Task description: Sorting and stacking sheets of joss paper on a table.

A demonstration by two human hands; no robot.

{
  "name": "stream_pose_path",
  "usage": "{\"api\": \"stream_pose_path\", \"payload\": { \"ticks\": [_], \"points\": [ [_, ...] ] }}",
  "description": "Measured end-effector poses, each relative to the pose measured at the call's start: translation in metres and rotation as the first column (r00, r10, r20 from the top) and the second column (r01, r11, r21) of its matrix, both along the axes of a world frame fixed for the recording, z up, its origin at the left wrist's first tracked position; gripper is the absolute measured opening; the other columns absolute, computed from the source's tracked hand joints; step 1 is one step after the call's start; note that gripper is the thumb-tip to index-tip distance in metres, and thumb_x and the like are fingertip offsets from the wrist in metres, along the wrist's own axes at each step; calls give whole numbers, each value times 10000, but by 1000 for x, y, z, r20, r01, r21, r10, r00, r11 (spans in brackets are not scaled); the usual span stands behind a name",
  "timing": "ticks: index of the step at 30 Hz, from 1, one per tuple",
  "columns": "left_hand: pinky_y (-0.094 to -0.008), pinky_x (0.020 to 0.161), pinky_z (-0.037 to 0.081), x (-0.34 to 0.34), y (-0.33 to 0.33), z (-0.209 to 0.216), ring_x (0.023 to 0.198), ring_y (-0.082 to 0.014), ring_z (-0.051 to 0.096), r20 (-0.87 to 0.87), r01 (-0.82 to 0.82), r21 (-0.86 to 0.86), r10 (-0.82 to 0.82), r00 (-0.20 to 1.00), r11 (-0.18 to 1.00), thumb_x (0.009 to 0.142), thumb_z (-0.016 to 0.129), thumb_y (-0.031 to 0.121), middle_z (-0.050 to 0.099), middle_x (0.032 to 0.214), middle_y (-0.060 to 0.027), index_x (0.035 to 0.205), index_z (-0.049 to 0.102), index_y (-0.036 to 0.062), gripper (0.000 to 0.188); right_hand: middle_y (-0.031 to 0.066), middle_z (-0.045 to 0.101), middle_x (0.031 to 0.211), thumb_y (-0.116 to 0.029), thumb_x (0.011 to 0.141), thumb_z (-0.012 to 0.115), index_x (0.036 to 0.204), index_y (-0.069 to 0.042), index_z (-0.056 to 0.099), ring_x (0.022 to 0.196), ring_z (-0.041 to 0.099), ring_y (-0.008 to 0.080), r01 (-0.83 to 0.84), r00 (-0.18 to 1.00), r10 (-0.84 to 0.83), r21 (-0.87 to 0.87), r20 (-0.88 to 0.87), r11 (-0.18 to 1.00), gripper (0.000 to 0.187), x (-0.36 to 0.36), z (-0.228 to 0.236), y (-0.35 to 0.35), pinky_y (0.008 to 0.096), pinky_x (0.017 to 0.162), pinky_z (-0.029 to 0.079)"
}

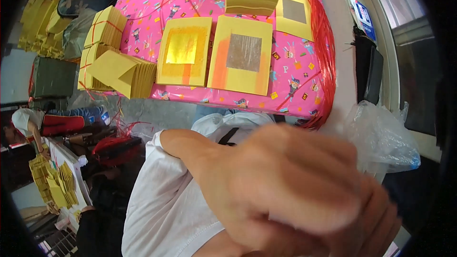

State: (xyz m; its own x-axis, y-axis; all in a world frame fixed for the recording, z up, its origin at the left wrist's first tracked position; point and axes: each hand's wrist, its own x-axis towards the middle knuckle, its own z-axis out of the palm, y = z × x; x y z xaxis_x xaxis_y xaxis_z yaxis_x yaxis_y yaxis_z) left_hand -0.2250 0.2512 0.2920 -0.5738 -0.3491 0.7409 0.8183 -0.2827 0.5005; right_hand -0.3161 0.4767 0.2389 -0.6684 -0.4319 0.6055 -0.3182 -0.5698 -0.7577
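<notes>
Blurred close to the lens, one hand (295, 185), whose side and grip cannot be told, fills the lower frame, well apart from the pink table (295, 85) at twelve o'clock bearing a gold-foil sheet (184, 51) and silver-foil sheet (243, 56).

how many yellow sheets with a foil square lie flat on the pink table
3: gold-foil sheet at left, silver-foil sheet beside it, smaller silver-foil sheet at the back right. Stacks may hide more.

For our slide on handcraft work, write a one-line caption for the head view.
A blurred hand fills the foreground above a pink table holding yellow foil-centred paper sheets.
</notes>
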Motion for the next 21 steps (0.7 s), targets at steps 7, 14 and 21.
{"api": "stream_pose_path", "payload": {
  "ticks": [7,14,21],
  "points": [
    [-284,538,442,1,-7,7,619,-205,553,-126,-13,-36,8,992,999,816,641,68,596,717,-109,799,652,0,71,21,477,779,-152,886,529,758,-107,407,649,460,125,-142,972,189,-288,142,947,183,103,27,-165,230,570,362],
    [-243,488,426,8,-26,3,591,-155,512,-198,-106,-116,82,977,988,845,641,100,587,715,-125,693,641,6,179,-7,394,706,-195,904,469,657,-168,306,572,391,137,-240,902,389,-530,189,813,297,79,38,-95,236,503,311],
    [-243,546,456,37,-29,31,714,-155,542,106,-188,-249,220,970,950,793,696,82,594,800,-58,744,638,121,86,-7,573,999,-248,883,609,971,-172,588,871,530,186,-93,995,87,142,49,985,118,69,97,-130,395,771,447]
  ]
}}
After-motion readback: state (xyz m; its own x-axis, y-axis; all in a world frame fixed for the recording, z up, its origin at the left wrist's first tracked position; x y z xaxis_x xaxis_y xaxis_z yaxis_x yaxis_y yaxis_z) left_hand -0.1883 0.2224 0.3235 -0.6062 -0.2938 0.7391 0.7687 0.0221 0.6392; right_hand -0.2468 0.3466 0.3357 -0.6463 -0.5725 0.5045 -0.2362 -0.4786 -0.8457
